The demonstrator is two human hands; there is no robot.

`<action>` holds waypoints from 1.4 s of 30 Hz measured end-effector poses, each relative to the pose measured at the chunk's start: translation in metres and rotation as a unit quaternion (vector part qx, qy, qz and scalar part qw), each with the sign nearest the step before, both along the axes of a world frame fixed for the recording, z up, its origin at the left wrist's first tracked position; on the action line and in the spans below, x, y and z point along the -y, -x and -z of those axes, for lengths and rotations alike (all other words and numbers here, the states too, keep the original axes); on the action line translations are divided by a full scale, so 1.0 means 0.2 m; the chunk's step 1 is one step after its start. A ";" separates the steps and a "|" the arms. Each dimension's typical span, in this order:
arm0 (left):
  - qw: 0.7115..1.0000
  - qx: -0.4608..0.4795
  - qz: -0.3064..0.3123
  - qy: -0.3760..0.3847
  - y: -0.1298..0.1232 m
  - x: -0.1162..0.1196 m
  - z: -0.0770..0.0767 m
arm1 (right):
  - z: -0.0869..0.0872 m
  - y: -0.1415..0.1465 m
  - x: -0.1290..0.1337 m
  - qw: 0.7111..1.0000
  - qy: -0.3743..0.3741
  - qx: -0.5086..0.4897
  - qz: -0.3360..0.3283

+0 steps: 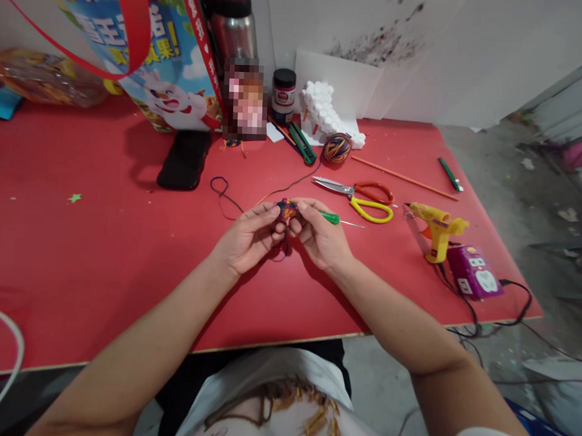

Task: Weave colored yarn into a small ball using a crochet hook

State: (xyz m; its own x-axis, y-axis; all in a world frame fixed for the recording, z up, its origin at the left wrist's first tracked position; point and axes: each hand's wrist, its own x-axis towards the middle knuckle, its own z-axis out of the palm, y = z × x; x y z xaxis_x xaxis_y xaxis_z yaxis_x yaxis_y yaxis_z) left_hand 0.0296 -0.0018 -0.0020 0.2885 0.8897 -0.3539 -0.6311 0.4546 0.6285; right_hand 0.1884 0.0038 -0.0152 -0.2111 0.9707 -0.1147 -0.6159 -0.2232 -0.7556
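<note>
Between my two hands, above the red table, is a small multicoloured yarn piece (287, 210). My left hand (252, 237) pinches its left side, and my right hand (321, 235) pinches its right side. A green-handled crochet hook (330, 217) shows behind my right hand, its thin metal tip pointing right; whether that hand touches it is unclear. Dark yarn hangs below the piece, and a strand runs up to a multicoloured yarn ball (337, 148). Scissors (353, 196) with orange and yellow handles lie open beyond my right hand.
The red table (103, 268) also bears a black phone (184, 159), a printed bag (167, 61), a steel bottle (235, 35), a lidded jar (283, 95), a green cutter (302, 144), and a white fluffy object (326, 108). Rightward are a yellow glue gun (438, 229) and a purple power block (475, 272).
</note>
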 end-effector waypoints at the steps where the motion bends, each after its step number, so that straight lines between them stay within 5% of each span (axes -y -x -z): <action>1: 1.000 0.000 -0.004 0.004 0.00 0.00 0.00 | 0.00 0.00 0.00 1.000 0.004 0.000 0.000; 20: 0.999 0.027 0.008 0.035 0.01 -0.01 0.02 | -0.05 0.00 0.01 1.000 0.018 0.001 0.016; 35: 0.996 0.034 -0.009 0.078 -0.01 -0.01 -0.04 | 0.00 -0.01 -0.01 1.000 0.003 -0.007 0.010; 42: 0.999 0.031 0.001 0.030 0.01 -0.01 -0.01 | 0.00 -0.01 -0.01 1.000 0.009 0.007 0.018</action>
